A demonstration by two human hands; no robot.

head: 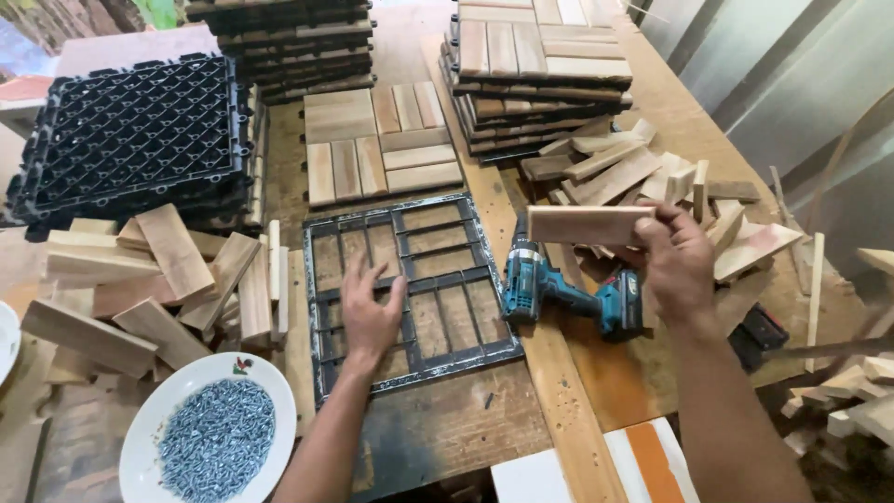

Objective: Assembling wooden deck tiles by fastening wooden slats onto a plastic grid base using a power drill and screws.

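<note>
My left hand (pixel 370 317) flat, fingers spread, pinning metal frame jig (pixel 410 289) on desk (pixel 447 424); right hand (pixel 675 256) gripping wood slat (pixel 589 224). Step: loading slats. Next needs slat aligned w/ slot.

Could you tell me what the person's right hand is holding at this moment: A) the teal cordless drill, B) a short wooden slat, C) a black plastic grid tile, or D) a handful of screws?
B: the right hand grips a short wooden slat raised above the teal cordless drill, which lies untouched on the bench, while the left hand rests flat on the metal frame jig.
</note>
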